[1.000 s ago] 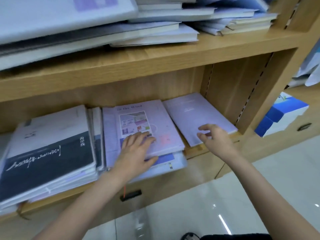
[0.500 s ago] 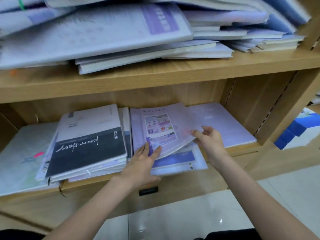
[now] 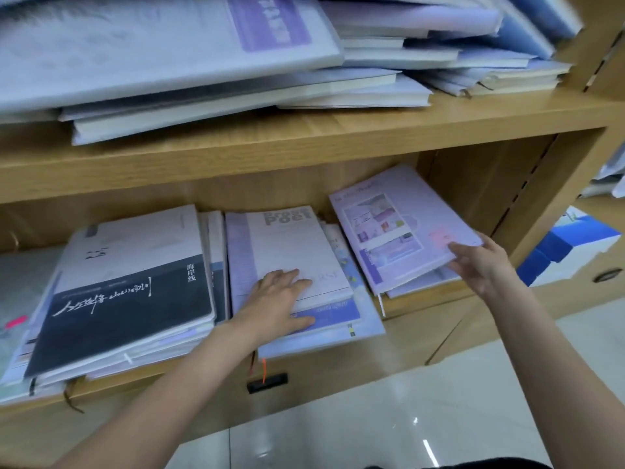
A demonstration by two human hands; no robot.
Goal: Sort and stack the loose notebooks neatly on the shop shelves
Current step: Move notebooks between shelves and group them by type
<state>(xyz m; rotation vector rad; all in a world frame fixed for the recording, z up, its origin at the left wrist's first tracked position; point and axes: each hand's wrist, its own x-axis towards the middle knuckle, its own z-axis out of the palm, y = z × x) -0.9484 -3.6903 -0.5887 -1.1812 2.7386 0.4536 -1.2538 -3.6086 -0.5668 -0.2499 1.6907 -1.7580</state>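
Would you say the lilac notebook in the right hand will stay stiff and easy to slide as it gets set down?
The lilac notebook looks fairly stiff: gripped by the right hand at one corner, it stays flat. It seems thin, so probably light. Its glossy cover may slide off the notebook beneath, which it overhangs askew.

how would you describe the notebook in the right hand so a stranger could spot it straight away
Look at the lower wooden shelf, at its right end beside the upright side panel. The lilac notebook lies askew there on another notebook, its near right corner held by the right hand. Unlike its neighbours, its cover shows a collage of small pictures and a pink sticker.
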